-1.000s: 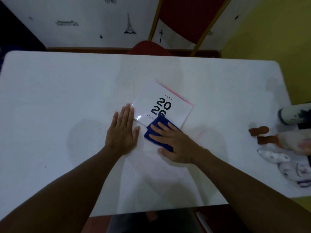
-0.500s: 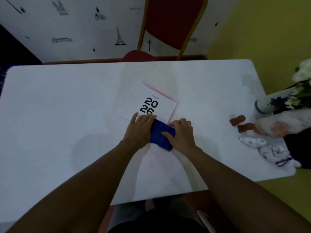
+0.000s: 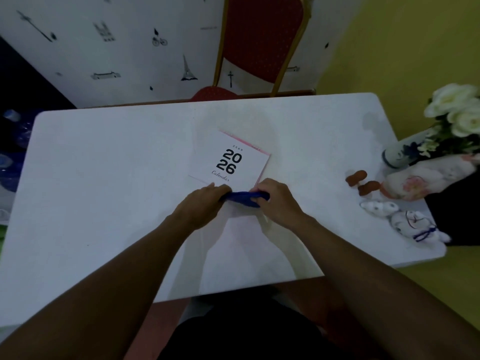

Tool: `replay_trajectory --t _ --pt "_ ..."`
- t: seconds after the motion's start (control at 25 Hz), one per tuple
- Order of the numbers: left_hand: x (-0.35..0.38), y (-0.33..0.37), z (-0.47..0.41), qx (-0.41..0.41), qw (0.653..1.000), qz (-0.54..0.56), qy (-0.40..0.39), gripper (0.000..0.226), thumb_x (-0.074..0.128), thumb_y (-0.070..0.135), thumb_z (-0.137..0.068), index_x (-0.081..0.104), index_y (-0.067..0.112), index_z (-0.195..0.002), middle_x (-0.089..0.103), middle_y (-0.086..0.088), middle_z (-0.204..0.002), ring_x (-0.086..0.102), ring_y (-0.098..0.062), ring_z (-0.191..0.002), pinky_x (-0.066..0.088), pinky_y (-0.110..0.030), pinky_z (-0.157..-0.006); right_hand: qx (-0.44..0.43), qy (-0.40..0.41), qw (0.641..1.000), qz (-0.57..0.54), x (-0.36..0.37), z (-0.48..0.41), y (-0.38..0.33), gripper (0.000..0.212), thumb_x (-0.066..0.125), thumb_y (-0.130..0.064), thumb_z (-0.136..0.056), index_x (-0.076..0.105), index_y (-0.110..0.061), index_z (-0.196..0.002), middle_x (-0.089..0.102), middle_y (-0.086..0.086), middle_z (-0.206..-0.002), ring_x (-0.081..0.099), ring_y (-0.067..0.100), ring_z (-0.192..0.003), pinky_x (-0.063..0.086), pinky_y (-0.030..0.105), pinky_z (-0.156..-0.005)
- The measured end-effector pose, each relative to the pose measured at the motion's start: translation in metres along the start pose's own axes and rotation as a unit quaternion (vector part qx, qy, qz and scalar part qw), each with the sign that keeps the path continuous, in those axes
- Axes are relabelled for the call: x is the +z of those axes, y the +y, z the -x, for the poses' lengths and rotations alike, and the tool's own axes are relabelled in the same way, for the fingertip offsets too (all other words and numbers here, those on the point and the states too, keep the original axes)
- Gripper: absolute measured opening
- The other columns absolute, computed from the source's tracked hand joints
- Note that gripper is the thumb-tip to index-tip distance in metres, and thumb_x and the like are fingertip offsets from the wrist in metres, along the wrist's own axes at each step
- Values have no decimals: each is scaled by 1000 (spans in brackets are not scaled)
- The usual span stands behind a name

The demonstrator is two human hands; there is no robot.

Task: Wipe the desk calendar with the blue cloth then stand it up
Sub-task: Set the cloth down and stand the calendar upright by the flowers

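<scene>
A white desk calendar [image 3: 241, 159] printed "2026 Calendar", with a pink edge, lies flat on the white table [image 3: 104, 190]. The blue cloth [image 3: 245, 198] is bunched into a narrow roll just in front of the calendar's near edge. My left hand [image 3: 202, 203] grips its left end and my right hand [image 3: 276, 201] grips its right end. Both hands are off the calendar's face, so its print shows in full.
At the table's right edge stand a blue-and-white vase [image 3: 400, 154] with white flowers [image 3: 459, 110], two brown figurines [image 3: 362, 181] and several white ceramic animals [image 3: 405, 219]. A red chair [image 3: 259, 45] stands behind the far edge.
My left hand left the table beside the calendar and joined my right hand on the cloth. The cloth came off the calendar's near corner and got bunched up between both hands.
</scene>
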State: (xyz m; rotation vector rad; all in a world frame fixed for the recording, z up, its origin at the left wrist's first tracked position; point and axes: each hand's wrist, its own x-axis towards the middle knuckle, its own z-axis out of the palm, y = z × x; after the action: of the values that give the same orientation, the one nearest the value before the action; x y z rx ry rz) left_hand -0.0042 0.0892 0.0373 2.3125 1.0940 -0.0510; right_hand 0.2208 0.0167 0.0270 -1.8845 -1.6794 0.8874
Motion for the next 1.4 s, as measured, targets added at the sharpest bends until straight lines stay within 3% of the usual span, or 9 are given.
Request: replay_trajectory --t 0.08,0.16,0.32,0.52,0.72,0.88,1.04,1.28,1.4 --pt "9 -3 27 46 998 -32 -2 39 48 26 -108 55 22 -145 65 -9 -142 60 -36 -134 53 -47 -101 -71 -1 997 34 3 22 1 35 67 6 -86 77 -10 -115 75 8 -121 69 28 -116 55 39 -100" --pt "30 -9 53 68 994 -50 -70 54 45 38 -108 40 23 -159 41 -2 -167 36 -24 -156 27 -42 -128 -156 -23 978 135 17 55 15 40 74 2 -82 76 -11 -120 70 8 -134 64 29 -128 53 42 -104" --pt "77 -15 83 27 987 -71 -144 70 23 54 -108 9 19 -167 -4 1 -175 -6 -14 -163 -7 -28 -128 -167 -73 954 237 53 103 34 50 73 -40 -90 71 -10 -129 59 9 -147 52 31 -140 48 48 -110" --pt "91 -14 82 36 981 -149 -115 63 26 38 -111 10 14 -167 1 -8 -176 2 -25 -164 2 -38 -132 -151 -79 940 296 69 95 29 56 49 -31 -104 44 -2 -152 39 16 -161 37 32 -150 32 48 -123" --pt "71 -10 60 -12 999 -34 1 54 38 38 -109 38 21 -160 38 -4 -168 35 -24 -157 26 -37 -127 -127 -16 967 221 62 83 15 41 63 -10 -93 66 2 -132 64 20 -139 62 35 -128 51 52 -107" --pt "38 -22 17 -86 994 28 69 52 43 34 -108 42 18 -158 44 -6 -164 39 -23 -154 29 -39 -125 41 53 993 98 52 33 -14 36 49 -12 -101 58 -5 -135 65 12 -130 61 27 -118 51 42 -104" --pt "5 -40 -26 -137 984 70 93 53 45 33 -108 40 19 -159 43 -6 -165 37 -24 -155 29 -42 -125 222 56 973 27 44 -16 -20 36 56 -20 -99 47 -14 -134 55 6 -123 54 22 -113 53 38 -95" --pt "-15 -58 -73 -238 956 144 90 64 49 25 -107 23 7 -163 26 -12 -172 22 -29 -161 23 -47 -129 308 97 946 4 55 -47 -13 28 56 -25 -97 55 -15 -123 49 6 -121 58 18 -96 50 27 -73" --pt "-15 -58 -88 -240 943 201 111 58 57 21 -104 36 4 -156 46 -15 -161 45 -34 -149 40 -40 -115 321 135 937 -34 64 -52 -13 33 59 -24 -94 55 -18 -126 46 3 -120 58 16 -92 47 23 -70"
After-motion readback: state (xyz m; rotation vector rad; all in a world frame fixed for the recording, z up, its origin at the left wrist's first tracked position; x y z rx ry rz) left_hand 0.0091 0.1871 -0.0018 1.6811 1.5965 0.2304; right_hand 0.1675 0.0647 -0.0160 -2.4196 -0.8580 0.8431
